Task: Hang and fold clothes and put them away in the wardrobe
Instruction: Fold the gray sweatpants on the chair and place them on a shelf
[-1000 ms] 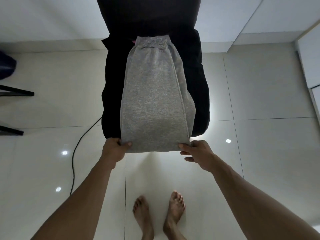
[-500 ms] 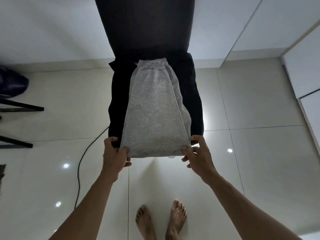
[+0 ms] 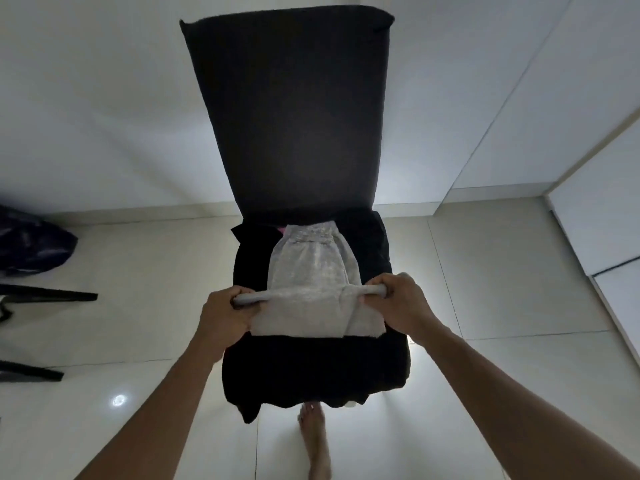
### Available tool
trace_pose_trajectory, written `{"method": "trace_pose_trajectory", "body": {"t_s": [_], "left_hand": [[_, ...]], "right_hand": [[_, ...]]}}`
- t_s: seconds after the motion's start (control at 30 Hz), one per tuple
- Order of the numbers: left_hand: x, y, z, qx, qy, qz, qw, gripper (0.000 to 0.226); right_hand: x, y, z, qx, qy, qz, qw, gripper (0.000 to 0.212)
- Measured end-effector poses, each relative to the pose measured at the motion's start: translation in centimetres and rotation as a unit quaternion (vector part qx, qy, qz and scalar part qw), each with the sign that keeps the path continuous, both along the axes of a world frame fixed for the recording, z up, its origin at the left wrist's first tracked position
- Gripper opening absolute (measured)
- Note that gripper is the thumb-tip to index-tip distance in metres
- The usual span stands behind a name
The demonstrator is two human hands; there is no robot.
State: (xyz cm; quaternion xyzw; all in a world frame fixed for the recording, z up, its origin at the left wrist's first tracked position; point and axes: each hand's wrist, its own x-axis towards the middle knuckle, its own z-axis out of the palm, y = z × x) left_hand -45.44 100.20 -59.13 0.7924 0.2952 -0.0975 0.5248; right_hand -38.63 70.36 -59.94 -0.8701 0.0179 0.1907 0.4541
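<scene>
Two hands folding grey sweatpants on a chair seat

Left hand (image 3: 227, 311) and right hand (image 3: 398, 303) each grip one end of the fold in the grey sweatpants (image 3: 313, 271); the garment's long axis runs away toward the chair (image 3: 287, 109) back, waistband farthest, both hands equally near.

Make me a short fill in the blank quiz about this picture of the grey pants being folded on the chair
1. The grey pants lie on a ____ chair.
2. The left hand and right hand each grip a fold of the ____.
3. The person's visible foot is ____.

Missing words: black; pants; bare
</scene>
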Motion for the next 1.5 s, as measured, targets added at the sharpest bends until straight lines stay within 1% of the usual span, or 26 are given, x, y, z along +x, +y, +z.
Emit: {"method": "trace_pose_trajectory", "body": {"t_s": [0.03,0.1,0.17,0.27,0.33,0.4,0.5,0.63,0.7,0.77,0.87,0.93,0.97,1.03,1.13,1.2,1.27,1.33,1.4,1.5], "left_hand": [[1.9,0.5,-0.4,0.003,-0.011,0.004,1.000,0.009],[6.0,1.1,-1.1,0.000,-0.022,0.015,1.000,0.016],[9.8,1.7,-2.6,-0.026,-0.016,0.032,0.999,0.020],[14.4,2.0,-5.4,-0.034,-0.014,0.053,0.998,0.024],[17.5,2.2,-7.6,-0.007,-0.030,0.051,0.998,0.027],[20.0,2.0,-9.5,0.030,-0.039,0.051,0.998,0.028],[22.9,1.7,-12.2,0.087,-0.021,0.061,0.994,0.032],[25.6,1.6,-14.8,0.141,-0.005,0.060,0.988,0.040],[26.0,1.7,-15.5,0.154,0.002,0.053,0.987,0.040],[26.0,1.8,-15.9,0.150,0.016,0.058,0.987,0.040],[25.4,2.1,-16.0,0.150,0.049,0.053,0.986,0.050],[23.9,2.0,-15.5,0.149,0.072,0.050,0.985,0.056],[22.8,1.8,-15.0,0.155,0.076,0.058,0.983,0.055],[19.9,1.0,-13.7,0.187,0.080,0.080,0.976,0.050],[15.2,-0.7,-12.6,0.240,0.094,0.090,0.962,0.048],[12.7,-1.9,-12.6,0.262,0.092,0.066,0.958,0.054],[11.9,-2.4,-13.0,0.278,0.091,0.060,0.954,0.059],[12.4,-2.1,-13.1,0.294,0.073,0.070,0.950,0.059],[13.3,-1.2,-13.1,0.283,0.053,0.083,0.954,0.059],[13.7,-0.4,-13.2,0.246,0.032,0.077,0.966,0.060]], "right_hand": [[2.2,0.3,-0.5,0.009,0.010,-0.005,1.000,0.007],[6.2,1.0,-1.2,0.028,0.045,-0.035,0.998,0.012],[9.7,1.8,-2.5,0.052,0.069,-0.072,0.994,0.019],[13.7,3.6,-4.9,0.066,0.069,-0.113,0.989,0.024],[16.5,4.9,-7.0,0.051,0.062,-0.135,0.988,0.025],[18.8,6.0,-9.0,0.013,0.054,-0.152,0.987,0.027],[21.4,7.1,-11.8,-0.044,0.037,-0.165,0.985,0.033],[23.5,7.7,-14.3,-0.074,0.006,-0.183,0.980,0.037],[23.9,7.8,-14.8,-0.087,-0.006,-0.185,0.979,0.038],[23.9,8.0,-15.2,-0.079,-0.009,-0.194,0.978,0.039],[22.7,7.7,-14.9,-0.076,0.003,-0.213,0.974,0.040],[20.7,7.2,-14.4,-0.095,0.016,-0.210,0.973,0.038],[19.4,6.9,-13.9,-0.114,0.022,-0.210,0.971,0.038],[15.9,6.4,-13.0,-0.156,0.038,-0.215,0.963,0.039],[11.1,6.7,-12.3,-0.179,0.066,-0.243,0.951,0.041],[9.1,7.2,-12.2,-0.180,0.079,-0.242,0.950,0.043],[8.8,7.5,-12.6,-0.172,0.085,-0.214,0.958,0.039],[9.4,6.7,-12.9,-0.158,0.065,-0.203,0.964,0.034],[10.5,5.1,-13.4,-0.149,0.038,-0.214,0.964,0.032],[11.3,3.4,-13.8,-0.162,0.019,-0.189,0.968,0.035]]}}
